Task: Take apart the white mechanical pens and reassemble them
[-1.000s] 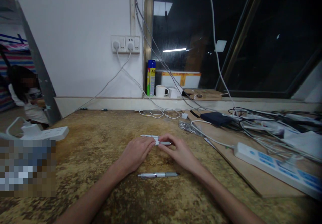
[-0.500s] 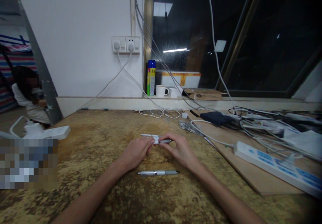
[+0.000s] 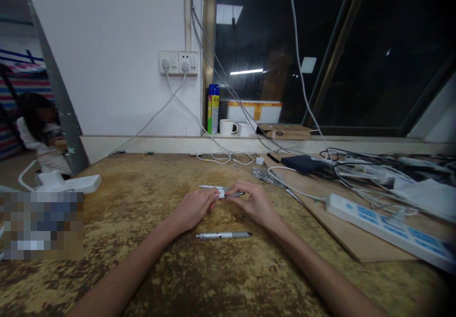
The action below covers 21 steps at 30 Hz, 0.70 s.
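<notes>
Both hands meet over the worn table (image 3: 142, 269), around one silver-white pen (image 3: 221, 193). My left hand (image 3: 195, 209) is closed on the pen's left part, thumb and fingers together. My right hand (image 3: 253, 202) pinches its grey right part, with the dark tip poking out past the fingers. Just behind the held pen lies another pen (image 3: 210, 187), partly hidden by my hands. A third pen (image 3: 223, 235), white and grey, lies crosswise on the table nearer to me, touched by neither hand.
On the right, a white power strip (image 3: 388, 229) and tangled cables rest on a brown board (image 3: 342, 231). Another power strip (image 3: 83, 183) is at left. A mug (image 3: 226, 127) and spray can (image 3: 213, 109) stand on the sill. A person (image 3: 42, 132) sits far left.
The view has shifted slightly, so the table items appear a little higher. Both hands keep their hold on the pen, with hardly any movement.
</notes>
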Motion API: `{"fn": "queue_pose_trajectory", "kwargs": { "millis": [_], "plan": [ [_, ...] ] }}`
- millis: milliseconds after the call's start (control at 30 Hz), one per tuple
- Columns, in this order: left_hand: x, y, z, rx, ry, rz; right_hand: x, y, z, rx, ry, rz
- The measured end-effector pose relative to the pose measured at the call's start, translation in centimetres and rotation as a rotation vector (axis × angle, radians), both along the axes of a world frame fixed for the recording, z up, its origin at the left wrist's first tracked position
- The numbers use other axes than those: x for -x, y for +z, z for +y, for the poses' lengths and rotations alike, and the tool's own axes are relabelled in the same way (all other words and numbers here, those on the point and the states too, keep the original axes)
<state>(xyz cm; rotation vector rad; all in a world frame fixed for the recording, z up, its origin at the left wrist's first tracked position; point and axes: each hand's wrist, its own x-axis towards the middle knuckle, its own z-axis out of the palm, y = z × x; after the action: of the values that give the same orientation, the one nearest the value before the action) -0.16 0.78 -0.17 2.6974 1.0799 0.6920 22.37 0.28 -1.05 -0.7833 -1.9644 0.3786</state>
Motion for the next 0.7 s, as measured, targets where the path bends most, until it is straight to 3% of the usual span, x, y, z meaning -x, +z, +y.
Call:
{"fn": "queue_pose_trajectory", "kwargs": {
  "millis": [233,700],
  "plan": [
    [0.15,0.40,-0.08,-0.052,0.011,0.030,0.54,-0.13,0.04,0.224,-0.030,0.064],
    [0.20,-0.25,0.49,0.027,-0.013,-0.062,0.17,0.10,-0.17,-0.006,-0.060,0.014]
  ]
}}
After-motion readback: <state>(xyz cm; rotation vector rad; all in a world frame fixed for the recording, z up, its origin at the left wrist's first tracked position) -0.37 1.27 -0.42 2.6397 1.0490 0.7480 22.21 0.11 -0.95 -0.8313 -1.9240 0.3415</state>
